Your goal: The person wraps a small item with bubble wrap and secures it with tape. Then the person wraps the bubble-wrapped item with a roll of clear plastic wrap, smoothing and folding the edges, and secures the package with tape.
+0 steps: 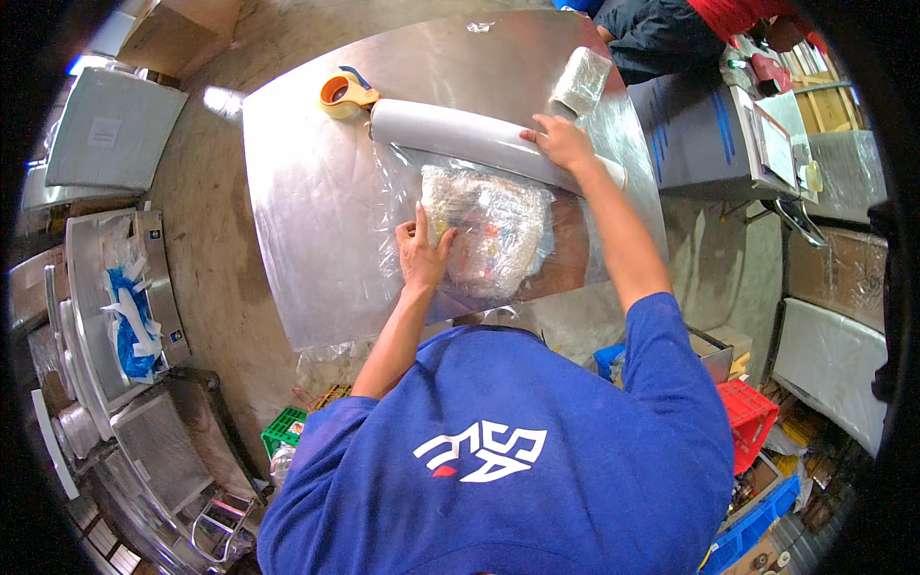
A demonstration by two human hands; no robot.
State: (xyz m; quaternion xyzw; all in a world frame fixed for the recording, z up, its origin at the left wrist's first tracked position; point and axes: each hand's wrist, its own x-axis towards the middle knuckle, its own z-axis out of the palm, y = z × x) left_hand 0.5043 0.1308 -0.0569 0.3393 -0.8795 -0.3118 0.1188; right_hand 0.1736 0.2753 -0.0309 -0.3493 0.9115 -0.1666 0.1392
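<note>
A package in bubble wrap (498,230) lies on the metal-topped table (307,230), with coloured contents showing dimly through it. Clear plastic film spreads around and under the package. Along its far side lies a long roll of plastic film (450,132), set slantwise. My left hand (425,254) rests at the package's left edge, thumb and fingers spread apart. Over the right part of the roll, my right hand (563,144) grips it from above; the undersides of its fingers are hidden. An orange tape dispenser (345,94) stands by the roll's left end.
A smaller film-wrapped roll (582,81) lies at the table's far right. Beyond it, a person in dark trousers (661,43) is beside a grey cabinet (695,134). A green crate (285,431) and a red crate (747,422) sit below, with wrapped panels (163,441) at left.
</note>
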